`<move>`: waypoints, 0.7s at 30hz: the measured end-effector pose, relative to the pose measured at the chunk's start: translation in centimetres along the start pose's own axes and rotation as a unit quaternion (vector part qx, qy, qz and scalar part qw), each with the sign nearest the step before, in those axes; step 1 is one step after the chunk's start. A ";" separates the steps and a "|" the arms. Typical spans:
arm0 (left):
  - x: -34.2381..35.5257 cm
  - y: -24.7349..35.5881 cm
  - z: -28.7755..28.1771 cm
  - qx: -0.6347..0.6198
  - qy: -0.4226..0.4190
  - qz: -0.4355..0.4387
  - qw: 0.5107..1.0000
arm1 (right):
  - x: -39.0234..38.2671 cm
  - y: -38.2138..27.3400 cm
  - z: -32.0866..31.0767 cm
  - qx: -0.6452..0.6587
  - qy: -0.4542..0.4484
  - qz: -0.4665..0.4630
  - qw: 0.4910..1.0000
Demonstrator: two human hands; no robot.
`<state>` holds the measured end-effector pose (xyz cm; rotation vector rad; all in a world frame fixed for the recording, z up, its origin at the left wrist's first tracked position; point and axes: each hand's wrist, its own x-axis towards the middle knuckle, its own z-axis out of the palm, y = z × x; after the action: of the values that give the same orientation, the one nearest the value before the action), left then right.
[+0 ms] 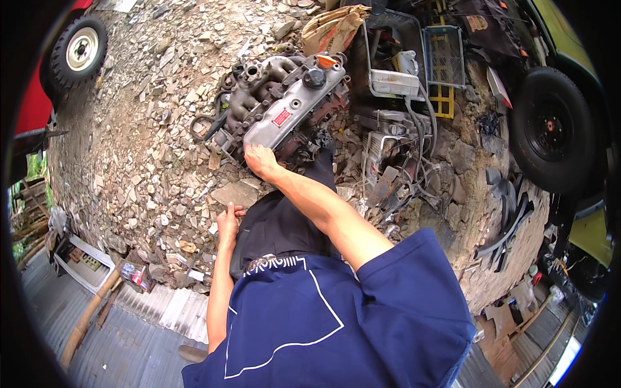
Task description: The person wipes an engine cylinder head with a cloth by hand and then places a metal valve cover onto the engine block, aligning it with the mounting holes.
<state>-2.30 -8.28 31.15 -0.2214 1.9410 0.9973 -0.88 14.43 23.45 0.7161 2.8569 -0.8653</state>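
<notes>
Your navy shirt (304, 343) fills the near view, with dark trousers (278, 229) bent beyond it. Past your knees, the engine (264, 96) lies tilted on the stony ground (152, 145), nearer that ground's far edge than the corrugated sheets (145, 343) bordering its near-left corner. Its silver valve cover (304, 97) faces up, a black filler cap (314, 78) and an orange piece (325, 61) at the far-right end.

Your right hand (262, 161) is curled almost closed at the cover's near-left end; whether it grips anything you cannot tell from here, since its own back hides the fingertips. Your left hand (228, 223) is loosely open beside your leg, with nothing visible in it.

Loose stones look like poor support: a hard one-sided push at that end could rock the engine towards your legs or pinch your fingers beneath it. Bare skin could also scrape on rough castings if your right hand slips. Grit scattered all around could fall into any uncovered port.
</notes>
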 end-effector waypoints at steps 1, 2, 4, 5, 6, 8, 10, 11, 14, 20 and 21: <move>0.0 0.1 -0.1 0.001 -0.004 -0.003 1.000 | -0.2 0.0 0.1 0.005 -0.002 0.016 1.000; -0.2 0.1 -0.3 0.001 -0.007 -0.007 1.000 | -0.4 0.2 0.3 0.010 -0.005 0.031 0.999; -0.2 0.1 -0.7 0.003 -0.006 -0.010 1.000 | -0.5 0.4 0.4 0.011 0.014 0.006 1.000; -0.2 0.1 -0.6 0.004 -0.004 -0.011 1.000 | -0.5 0.6 0.4 0.011 0.023 -0.008 1.000; -0.4 0.5 -0.8 0.007 0.002 -0.010 1.000 | -0.5 0.6 0.5 0.016 0.036 -0.020 0.999; -1.0 1.3 -0.5 0.035 0.005 -0.010 0.999 | -0.4 0.9 0.5 -0.007 0.005 -0.009 1.000; 0.1 -0.1 -0.9 0.063 0.002 0.012 0.998 | 0.2 0.5 0.5 -0.002 -0.019 0.010 1.000; 0.8 -1.0 -1.3 0.055 -0.001 0.052 0.997 | 0.3 0.3 0.4 -0.009 -0.015 0.005 1.000; -0.7 0.2 -1.0 0.046 -0.001 0.025 0.999 | -1.0 0.5 0.4 0.008 -0.016 0.011 1.000; -1.4 0.3 -1.4 0.055 0.014 0.011 0.998 | -2.6 -0.4 -1.4 0.028 -0.083 0.011 0.996; -1.5 0.8 -0.8 0.056 0.009 0.012 0.998 | -2.6 0.1 -1.8 0.038 -0.091 0.026 0.995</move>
<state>-2.36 -8.66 33.01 -0.1439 2.0133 0.9002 1.58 14.38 25.45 0.6776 2.6478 -0.9826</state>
